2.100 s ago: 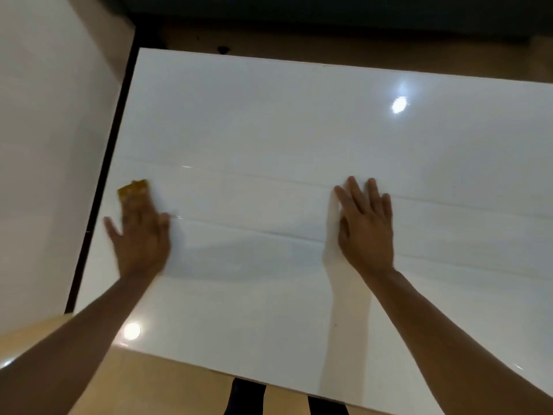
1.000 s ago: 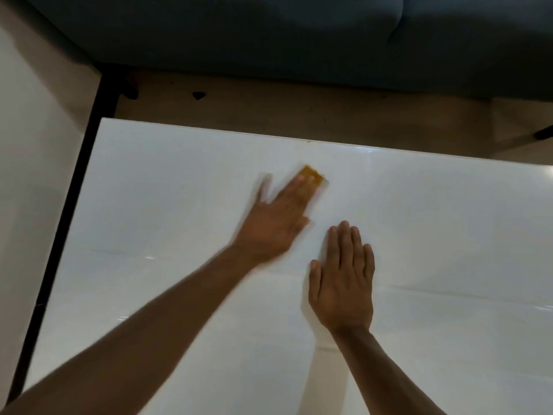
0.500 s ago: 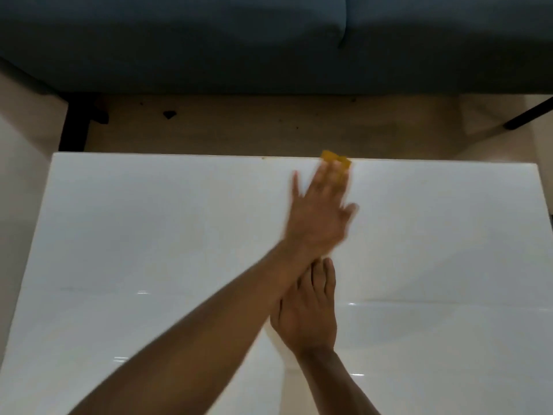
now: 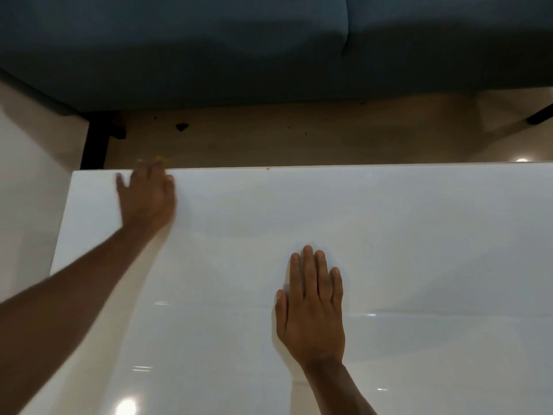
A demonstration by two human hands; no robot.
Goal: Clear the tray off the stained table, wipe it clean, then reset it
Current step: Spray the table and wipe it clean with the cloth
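Note:
A glossy white table (image 4: pixel 389 235) fills most of the view. My left hand (image 4: pixel 146 199) lies flat and blurred at the table's far left edge, pressing a yellow cloth (image 4: pixel 160 159); only a small yellow tip shows past the fingers. My right hand (image 4: pixel 311 307) rests flat on the tabletop near the middle, fingers straight and together, holding nothing. A tiny yellowish speck (image 4: pixel 267 168) sits on the far edge. No tray is in view.
A dark blue sofa (image 4: pixel 269 46) stands beyond the table across a strip of beige floor (image 4: pixel 329 136). A black sofa leg (image 4: pixel 95 145) is near the table's far left corner, another leg (image 4: pixel 541 115) at right. Small dark crumbs (image 4: pixel 181 126) lie on the floor.
My left hand swept the cloth from the table's left side to the far edge middle, then back left along that edge. My right hand stayed flat on the table.

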